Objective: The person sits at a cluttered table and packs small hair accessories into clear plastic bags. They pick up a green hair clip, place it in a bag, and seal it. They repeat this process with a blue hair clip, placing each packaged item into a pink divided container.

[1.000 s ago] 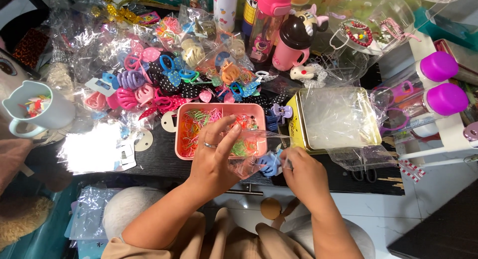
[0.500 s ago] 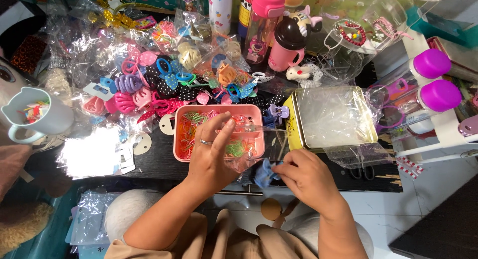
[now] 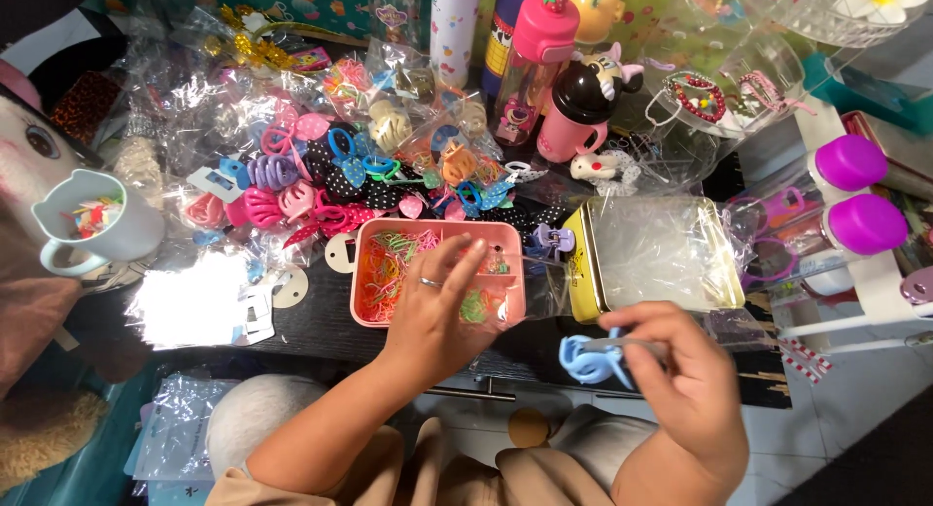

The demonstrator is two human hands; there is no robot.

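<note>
A pink compartment box (image 3: 374, 236) of small coloured elastic bands lies on the dark table in the head view. My left hand (image 3: 435, 312), a ring on one finger, rests over the box's right side with its fingers spread, touching the bands. My right hand (image 3: 680, 375) is at the table's front edge, right of the box, pinching a light blue bow-shaped hair clip (image 3: 588, 358) together with a thin grey strip.
A yellow-rimmed tray (image 3: 581, 273) under clear plastic sits right of the box. Bagged hair clips and bows (image 3: 292, 175) crowd the back left. Pink bottles (image 3: 539, 69) stand behind, a white mug (image 3: 97, 229) at left, purple-capped containers (image 3: 855, 190) at right.
My right hand has moved right and toward me, carrying the blue clip away from the box. My left hand has stayed over the pink box.
</note>
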